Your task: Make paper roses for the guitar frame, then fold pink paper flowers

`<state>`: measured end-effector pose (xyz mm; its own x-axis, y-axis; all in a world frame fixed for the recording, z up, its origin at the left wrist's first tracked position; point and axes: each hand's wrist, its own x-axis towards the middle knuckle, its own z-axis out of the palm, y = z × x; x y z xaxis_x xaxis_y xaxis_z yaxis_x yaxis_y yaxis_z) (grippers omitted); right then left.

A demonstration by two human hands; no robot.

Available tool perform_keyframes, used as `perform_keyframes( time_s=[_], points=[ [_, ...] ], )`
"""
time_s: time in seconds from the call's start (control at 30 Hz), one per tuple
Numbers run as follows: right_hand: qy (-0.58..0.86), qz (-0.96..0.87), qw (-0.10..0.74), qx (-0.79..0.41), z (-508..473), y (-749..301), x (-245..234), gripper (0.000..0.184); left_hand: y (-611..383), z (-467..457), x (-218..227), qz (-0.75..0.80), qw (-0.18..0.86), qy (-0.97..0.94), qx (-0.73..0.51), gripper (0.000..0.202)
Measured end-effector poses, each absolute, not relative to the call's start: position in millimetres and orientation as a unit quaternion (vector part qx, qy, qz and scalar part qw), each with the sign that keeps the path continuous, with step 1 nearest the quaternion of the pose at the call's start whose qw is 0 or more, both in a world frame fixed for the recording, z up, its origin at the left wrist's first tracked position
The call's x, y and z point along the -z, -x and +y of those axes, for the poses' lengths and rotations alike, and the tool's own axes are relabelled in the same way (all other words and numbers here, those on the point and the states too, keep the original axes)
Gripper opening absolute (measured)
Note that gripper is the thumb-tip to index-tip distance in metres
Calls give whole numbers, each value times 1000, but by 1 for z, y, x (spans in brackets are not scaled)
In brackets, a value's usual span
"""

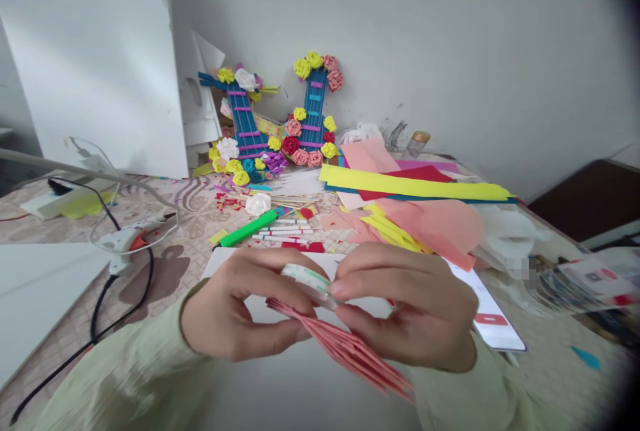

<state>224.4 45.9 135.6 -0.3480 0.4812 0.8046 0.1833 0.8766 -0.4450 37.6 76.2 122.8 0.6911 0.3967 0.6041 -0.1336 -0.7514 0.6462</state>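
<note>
My left hand (245, 311) is closed, pinching a folded stack of pink paper (350, 351) between thumb and forefinger. The stack's pleated layers slant down to the right. Just above the paper is a small roll of tape (306, 281) with green marks, resting against the fingers of my left hand. With thumb and fingertips, my right hand (405, 304) pinches the near right edge of that roll. Whether a strip of tape is pulled loose is too small to tell. Both hands are above a white sheet (280, 391).
Two blue guitar-like crafts with paper flowers (245, 117) lean at the wall. Yellow paper strips (410, 184), pink paper (435, 224), a green cutter-like tool (249, 229) and markers (283, 232) lie ahead. A phone (493, 311) lies right; a power strip (123, 244) with cables lies left.
</note>
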Motion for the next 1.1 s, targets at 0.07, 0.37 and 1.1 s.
perform_keyframes(
  time_s=[0.07,0.37,1.1],
  points=[
    [205,-807,531,-155,47,-225,-133,16,-38,78,-122,86,342,-854,-383,16],
    [174,-806,542,-166,48,-227,-129,9,-39,77,-124,88,354,-849,-381,21],
    [135,-845,501,-132,49,-231,-131,8,-36,69,-133,86,335,-863,-367,20]
  ],
)
